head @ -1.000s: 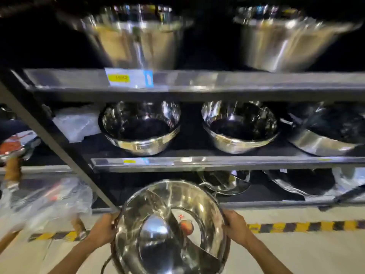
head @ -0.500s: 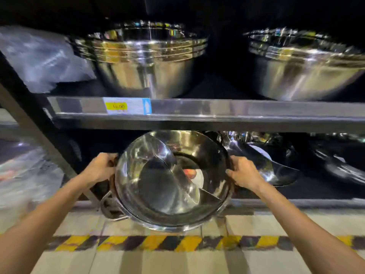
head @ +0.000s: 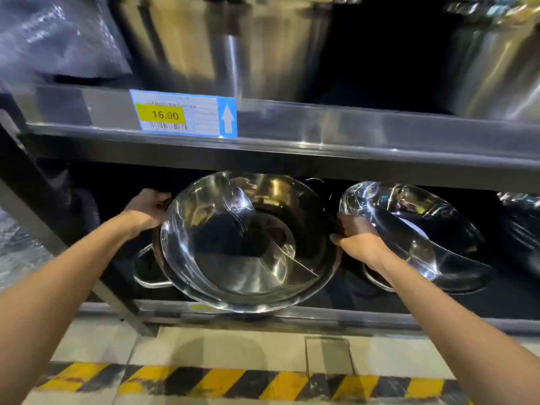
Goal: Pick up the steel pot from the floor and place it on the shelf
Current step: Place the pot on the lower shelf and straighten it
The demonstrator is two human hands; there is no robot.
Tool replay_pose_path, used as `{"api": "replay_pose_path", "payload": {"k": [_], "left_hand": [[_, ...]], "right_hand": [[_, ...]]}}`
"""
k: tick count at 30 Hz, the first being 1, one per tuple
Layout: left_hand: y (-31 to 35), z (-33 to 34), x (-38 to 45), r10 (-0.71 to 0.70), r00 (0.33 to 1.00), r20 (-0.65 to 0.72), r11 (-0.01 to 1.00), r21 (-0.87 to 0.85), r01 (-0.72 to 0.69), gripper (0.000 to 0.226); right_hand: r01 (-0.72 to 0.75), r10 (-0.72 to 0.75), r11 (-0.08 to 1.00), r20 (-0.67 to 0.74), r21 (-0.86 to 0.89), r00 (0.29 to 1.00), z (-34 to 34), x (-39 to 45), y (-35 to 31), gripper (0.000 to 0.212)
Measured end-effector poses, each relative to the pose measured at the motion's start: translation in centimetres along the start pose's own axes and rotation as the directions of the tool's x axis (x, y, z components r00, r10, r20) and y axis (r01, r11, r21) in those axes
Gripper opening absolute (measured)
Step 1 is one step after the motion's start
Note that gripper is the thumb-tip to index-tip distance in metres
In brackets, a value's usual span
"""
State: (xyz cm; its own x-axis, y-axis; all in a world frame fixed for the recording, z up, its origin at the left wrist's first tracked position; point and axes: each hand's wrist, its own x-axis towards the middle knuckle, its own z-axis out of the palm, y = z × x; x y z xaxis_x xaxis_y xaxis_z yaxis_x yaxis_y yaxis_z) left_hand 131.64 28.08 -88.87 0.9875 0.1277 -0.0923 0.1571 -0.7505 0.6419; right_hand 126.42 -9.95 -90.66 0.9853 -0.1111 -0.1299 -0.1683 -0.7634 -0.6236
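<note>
A wide steel pot (head: 248, 244) with a curved divider inside is tilted toward me, partly inside the lower shelf (head: 292, 312) opening. Its front rim overhangs the shelf's front lip. My left hand (head: 146, 210) grips the pot's left rim. My right hand (head: 358, 242) grips its right rim. A loop handle (head: 146, 270) shows at the pot's lower left, and whether it belongs to this pot or one beneath I cannot tell.
A similar divided steel pot (head: 415, 235) sits just right of my right hand. The upper shelf edge (head: 321, 133) carries a price tag (head: 181, 114) reading 16.00, with large steel pots (head: 228, 45) above. A black upright post (head: 43, 229) stands left. Yellow-black tape (head: 233, 384) lines the floor.
Both hands have carried the pot up from floor level and forward into the lower shelf opening. The view has moved closer to the shelf.
</note>
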Motion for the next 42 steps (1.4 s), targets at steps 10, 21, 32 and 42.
{"api": "replay_pose_path", "payload": {"k": [10, 21, 32, 42], "left_hand": [[-0.7, 2.3, 4.1, -0.128, 0.989, -0.076, 0.991, -0.055, 0.125, 0.05], [-1.3, 3.9, 3.5, -0.124, 0.992, -0.029, 0.992, 0.003, 0.124, 0.05], [-1.7, 3.3, 0.7, -0.161, 0.985, 0.055, 0.987, -0.005, 0.162, 0.063], [-2.1, 3.2, 0.3, -0.16, 0.979, 0.129, 0.983, -0.065, 0.169, 0.072]], "right_hand": [[0.062, -0.065, 0.995, -0.045, -0.073, 0.997, 3.3, 4.7, -1.5, 0.027], [0.067, -0.065, 0.997, -0.045, 0.03, 0.997, 3.9, 5.8, -0.3, 0.047], [-0.043, -0.007, 0.976, 0.226, 0.216, 0.974, 3.1, 5.0, 0.2, 0.065], [-0.063, -0.01, 0.954, 0.244, 0.292, 0.97, 3.3, 4.9, 0.2, 0.07]]}}
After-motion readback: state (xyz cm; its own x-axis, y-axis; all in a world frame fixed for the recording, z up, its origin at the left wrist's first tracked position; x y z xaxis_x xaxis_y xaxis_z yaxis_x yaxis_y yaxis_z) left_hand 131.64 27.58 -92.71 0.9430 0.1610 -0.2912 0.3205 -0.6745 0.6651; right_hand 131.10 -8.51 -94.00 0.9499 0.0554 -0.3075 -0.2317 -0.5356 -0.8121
